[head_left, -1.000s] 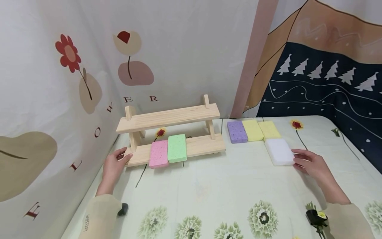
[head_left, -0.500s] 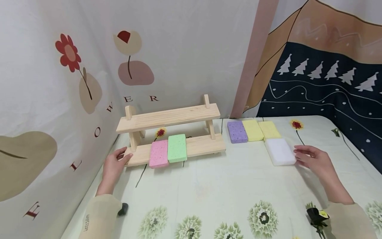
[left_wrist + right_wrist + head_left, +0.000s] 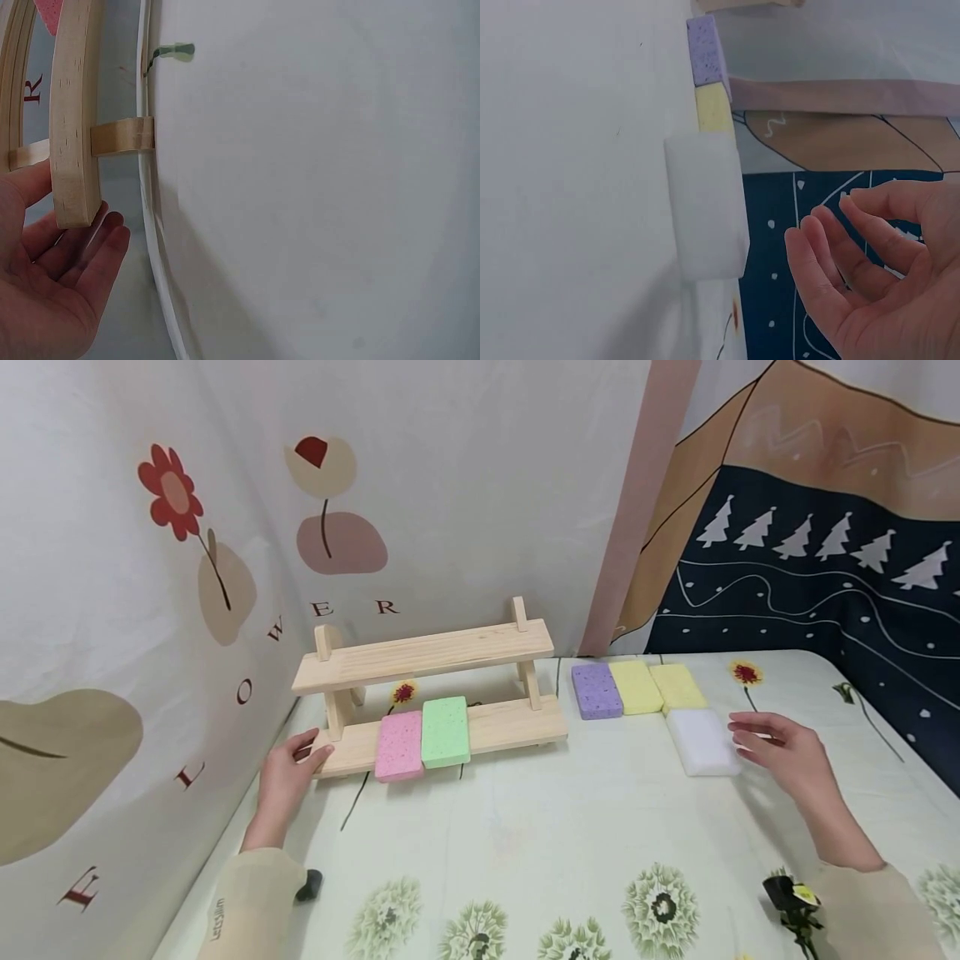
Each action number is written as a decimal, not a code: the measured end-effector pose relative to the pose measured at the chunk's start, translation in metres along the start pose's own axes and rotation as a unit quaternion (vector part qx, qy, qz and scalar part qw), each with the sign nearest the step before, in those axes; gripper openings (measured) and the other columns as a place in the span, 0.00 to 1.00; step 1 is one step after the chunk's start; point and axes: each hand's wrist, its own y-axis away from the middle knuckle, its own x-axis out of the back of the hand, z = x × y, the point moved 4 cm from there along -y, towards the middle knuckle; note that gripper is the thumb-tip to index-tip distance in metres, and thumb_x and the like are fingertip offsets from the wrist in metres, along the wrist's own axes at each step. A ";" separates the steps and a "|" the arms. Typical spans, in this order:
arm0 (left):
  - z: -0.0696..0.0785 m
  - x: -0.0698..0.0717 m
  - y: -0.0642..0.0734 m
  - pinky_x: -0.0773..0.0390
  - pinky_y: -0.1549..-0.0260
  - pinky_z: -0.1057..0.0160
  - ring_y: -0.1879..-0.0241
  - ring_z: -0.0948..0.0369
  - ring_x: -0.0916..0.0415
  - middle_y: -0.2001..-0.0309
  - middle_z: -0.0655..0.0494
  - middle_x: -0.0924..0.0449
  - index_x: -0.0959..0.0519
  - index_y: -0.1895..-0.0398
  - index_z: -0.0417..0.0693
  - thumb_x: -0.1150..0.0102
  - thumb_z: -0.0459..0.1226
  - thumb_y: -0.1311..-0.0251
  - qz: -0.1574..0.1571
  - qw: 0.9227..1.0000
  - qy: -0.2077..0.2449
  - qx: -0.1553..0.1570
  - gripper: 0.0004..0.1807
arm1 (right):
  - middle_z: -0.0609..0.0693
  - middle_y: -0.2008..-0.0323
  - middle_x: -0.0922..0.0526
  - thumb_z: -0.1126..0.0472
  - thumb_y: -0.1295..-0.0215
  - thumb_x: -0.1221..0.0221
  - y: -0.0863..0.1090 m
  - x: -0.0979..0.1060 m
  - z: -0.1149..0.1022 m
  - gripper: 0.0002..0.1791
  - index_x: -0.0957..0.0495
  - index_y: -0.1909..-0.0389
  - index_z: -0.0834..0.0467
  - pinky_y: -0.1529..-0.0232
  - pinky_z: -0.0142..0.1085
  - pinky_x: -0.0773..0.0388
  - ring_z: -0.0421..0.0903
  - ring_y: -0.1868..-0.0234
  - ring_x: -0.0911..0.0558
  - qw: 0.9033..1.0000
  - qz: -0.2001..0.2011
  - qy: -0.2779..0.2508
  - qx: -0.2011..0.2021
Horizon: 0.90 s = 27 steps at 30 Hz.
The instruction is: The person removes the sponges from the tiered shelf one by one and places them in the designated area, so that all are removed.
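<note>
My left hand holds the left end of a two-tier wooden shelf by its lower board, thumb on one side and fingers on the other, as the left wrist view of the board shows. A pink sponge and a green sponge lie side by side on that board, overhanging its front edge. At the right, a white sponge block lies on the table. My right hand hovers beside its right edge, fingers relaxed and holding nothing; a gap shows between fingertips and block in the right wrist view.
Behind the white block, a purple sponge, a yellow sponge and a second yellow sponge form a row. Printed cloth walls rise at the left and back. The upper board sits above the lower one.
My right hand has come off the white block's right edge and risen slightly beside it. The block has shifted very little. My left hand keeps its hold on the shelf.
</note>
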 end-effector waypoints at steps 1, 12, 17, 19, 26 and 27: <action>0.000 0.000 0.000 0.24 0.40 0.46 0.34 0.41 0.31 0.32 0.35 0.31 0.35 0.27 0.41 0.43 0.43 0.29 0.000 1.000 0.000 0.000 0.31 | 0.17 0.67 0.25 0.57 0.26 0.45 0.000 -0.001 -0.002 0.27 0.32 0.36 0.72 0.63 0.19 0.19 0.16 0.65 0.23 1.000 -0.003 -0.004 0.001; -0.001 0.000 0.000 0.24 0.40 0.45 0.33 0.41 0.31 0.31 0.36 0.31 0.35 0.27 0.42 0.43 0.44 0.29 0.001 1.000 0.001 0.001 0.32 | 0.42 0.55 0.16 0.57 0.25 0.46 -0.006 -0.029 -0.026 0.26 0.31 0.35 0.70 0.61 0.18 0.20 0.17 0.64 0.24 1.000 -0.023 0.001 0.017; -0.001 0.000 0.000 0.24 0.40 0.45 0.33 0.42 0.31 0.31 0.36 0.31 0.36 0.26 0.42 0.44 0.44 0.29 0.001 1.000 0.004 0.003 0.31 | 0.69 0.42 0.23 0.58 0.24 0.47 -0.010 -0.046 -0.036 0.25 0.31 0.35 0.69 0.60 0.20 0.19 0.17 0.63 0.24 0.999 -0.038 -0.007 0.024; -0.001 0.000 0.001 0.24 0.40 0.45 0.33 0.41 0.31 0.31 0.36 0.31 0.36 0.26 0.42 0.44 0.43 0.29 0.001 1.000 0.005 0.004 0.31 | 0.70 0.41 0.23 0.58 0.24 0.47 -0.011 -0.054 -0.040 0.25 0.31 0.35 0.70 0.59 0.20 0.19 0.18 0.63 0.24 0.999 -0.046 -0.016 0.025; 0.000 0.001 0.002 0.24 0.40 0.45 0.33 0.41 0.32 0.31 0.36 0.31 0.36 0.26 0.43 0.44 0.44 0.29 -0.002 1.000 0.003 0.006 0.31 | 0.70 0.41 0.24 0.59 0.25 0.46 -0.014 -0.083 -0.055 0.23 0.30 0.35 0.68 0.56 0.22 0.18 0.22 0.61 0.23 0.996 -0.075 -0.037 0.028; 0.000 0.001 0.002 0.24 0.40 0.45 0.33 0.41 0.32 0.31 0.36 0.31 0.36 0.26 0.42 0.44 0.44 0.29 -0.001 1.000 0.003 0.005 0.31 | 0.70 0.41 0.23 0.60 0.25 0.46 -0.014 -0.087 -0.058 0.23 0.29 0.35 0.68 0.55 0.23 0.18 0.24 0.61 0.22 0.996 -0.079 -0.040 0.031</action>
